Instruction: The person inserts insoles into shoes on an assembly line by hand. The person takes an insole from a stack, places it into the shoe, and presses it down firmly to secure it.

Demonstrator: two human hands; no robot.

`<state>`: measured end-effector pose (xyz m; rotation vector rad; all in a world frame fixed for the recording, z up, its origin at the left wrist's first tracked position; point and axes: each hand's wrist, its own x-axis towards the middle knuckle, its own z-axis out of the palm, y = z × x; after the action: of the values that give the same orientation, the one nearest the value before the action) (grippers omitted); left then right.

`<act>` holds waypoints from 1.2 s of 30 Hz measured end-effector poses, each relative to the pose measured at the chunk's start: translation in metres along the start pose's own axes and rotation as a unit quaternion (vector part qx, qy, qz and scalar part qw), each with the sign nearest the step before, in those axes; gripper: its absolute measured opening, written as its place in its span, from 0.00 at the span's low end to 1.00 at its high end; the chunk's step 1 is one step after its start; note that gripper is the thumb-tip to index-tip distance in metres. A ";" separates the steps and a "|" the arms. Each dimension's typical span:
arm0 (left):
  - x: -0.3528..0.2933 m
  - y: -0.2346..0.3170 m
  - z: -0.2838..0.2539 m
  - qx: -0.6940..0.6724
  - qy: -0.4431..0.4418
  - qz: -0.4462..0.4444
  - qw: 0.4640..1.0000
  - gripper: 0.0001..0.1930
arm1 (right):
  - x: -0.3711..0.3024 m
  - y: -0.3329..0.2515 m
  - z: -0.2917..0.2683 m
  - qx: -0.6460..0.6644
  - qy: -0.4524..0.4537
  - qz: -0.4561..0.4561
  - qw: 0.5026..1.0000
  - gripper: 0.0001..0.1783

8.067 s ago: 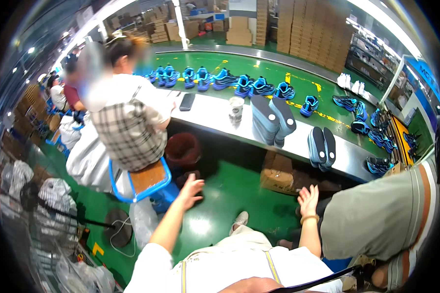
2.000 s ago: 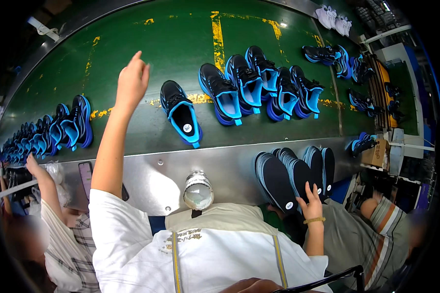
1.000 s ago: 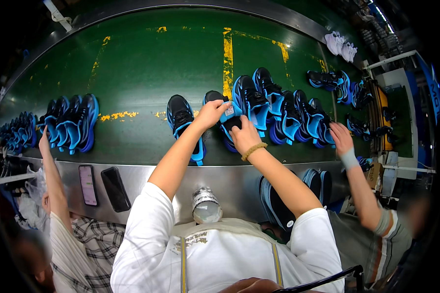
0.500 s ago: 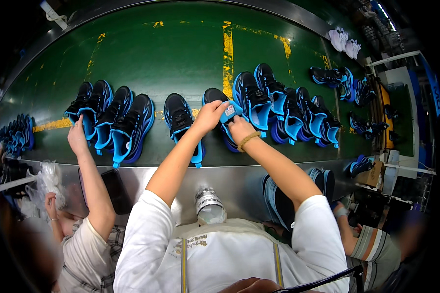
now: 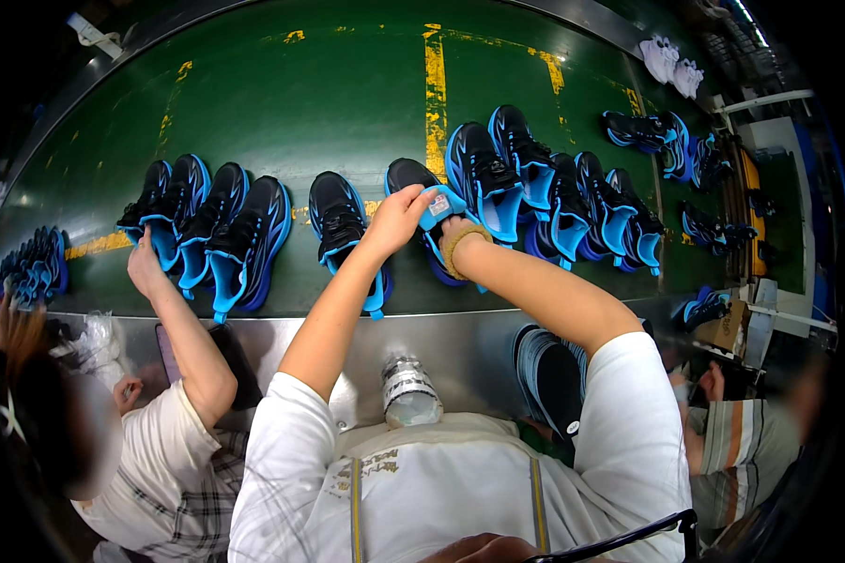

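Note:
A black running shoe with blue trim [image 5: 409, 173] stands before me, toe pointing away. My left hand [image 5: 399, 221] pinches its bright blue tongue [image 5: 446, 205], which is pulled up and bears a small pale label. Inside the shoe's opening are the fingers of my right hand [image 5: 455, 230], hidden from sight; a tan band circles that wrist. A matching shoe [image 5: 339, 211] stands just left of my left forearm. Close by on the right, another such shoe [image 5: 483, 164] shows its blue lining.
A green surface with worn yellow lines [image 5: 366, 103] carries several more matching shoes on both sides. At left, a co-worker's hand [image 5: 145, 267] touches a shoe. A clear bottle [image 5: 409, 389] and a stack of dark insoles [image 5: 549, 385] sit by the metal edge [image 5: 469, 328]. White shoes [image 5: 660, 59] lie far right.
My right hand has slid deeper into the shoe, its forearm swinging out to the right. My left hand keeps its hold on the tongue. The view has shifted slightly.

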<state>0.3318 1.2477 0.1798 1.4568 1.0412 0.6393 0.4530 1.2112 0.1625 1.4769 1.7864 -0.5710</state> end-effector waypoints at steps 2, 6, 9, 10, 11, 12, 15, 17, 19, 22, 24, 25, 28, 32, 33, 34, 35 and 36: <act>0.000 0.005 0.002 -0.016 0.007 -0.016 1.000 0.16 | 0.012 0.010 0.007 -0.036 0.021 -0.054 0.998 0.19; 0.002 -0.014 0.006 0.113 0.109 0.042 0.987 0.13 | -0.004 0.015 -0.011 -0.215 -0.004 -0.232 0.949 0.15; 0.000 -0.004 0.015 0.096 0.265 0.115 0.953 0.13 | -0.045 0.021 -0.032 -0.113 -0.080 -0.221 0.965 0.21; 0.001 -0.006 0.016 0.140 0.267 0.150 0.942 0.15 | -0.050 0.023 -0.031 -0.053 -0.112 -0.197 0.973 0.28; 0.001 -0.007 0.015 0.183 0.223 0.154 0.945 0.15 | -0.051 0.020 -0.027 -0.060 -0.093 -0.196 0.974 0.30; 0.002 -0.004 0.016 0.223 0.175 0.159 0.946 0.15 | -0.053 0.020 -0.021 -0.064 -0.076 -0.190 0.977 0.31; 0.007 -0.002 0.017 0.305 0.089 0.218 0.923 0.16 | -0.054 0.019 0.001 -0.003 0.085 -0.186 0.979 0.24; 0.002 0.014 0.011 0.331 0.049 0.196 0.922 0.17 | -0.067 0.029 0.024 0.106 0.313 -0.224 0.917 0.17; -0.003 0.012 0.006 0.354 0.026 0.198 0.914 0.20 | -0.097 0.025 0.031 0.139 0.426 -0.187 0.874 0.10; -0.019 0.021 0.008 0.332 0.003 0.200 0.922 0.21 | -0.122 0.019 0.059 0.195 0.416 -0.129 0.879 0.11; -0.037 0.025 0.013 0.322 0.007 0.246 0.914 0.19 | -0.128 0.014 0.078 0.229 0.387 -0.131 0.883 0.13; -0.046 0.027 0.014 0.319 0.007 0.256 0.913 0.18 | -0.133 0.011 0.081 0.231 0.378 -0.132 0.887 0.13; -0.051 0.026 0.009 0.369 0.036 0.284 0.884 0.17 | -0.130 0.002 0.088 0.295 0.397 -0.133 0.859 0.13; -0.033 0.010 -0.011 0.528 0.073 0.271 0.801 0.16 | -0.111 -0.009 0.061 0.358 0.413 -0.144 0.825 0.13; -0.026 0.012 -0.015 0.568 0.063 0.251 0.781 0.15 | -0.106 -0.010 0.050 0.370 0.409 -0.148 0.821 0.13; -0.020 0.013 -0.019 0.593 0.034 0.221 0.773 0.13 | -0.100 -0.011 0.046 0.361 0.391 -0.151 0.833 0.15; -0.014 0.015 -0.019 0.576 0.023 0.235 0.782 0.11 | -0.103 -0.010 0.044 0.370 0.397 -0.140 0.828 0.16; -0.007 0.019 -0.019 0.561 0.014 0.247 0.790 0.09 | -0.105 -0.010 0.041 0.380 0.403 -0.133 0.822 0.18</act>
<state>0.3170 1.2524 0.2029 2.8419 1.1063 0.3634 0.4608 1.1117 0.2161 2.2497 2.6300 -0.9770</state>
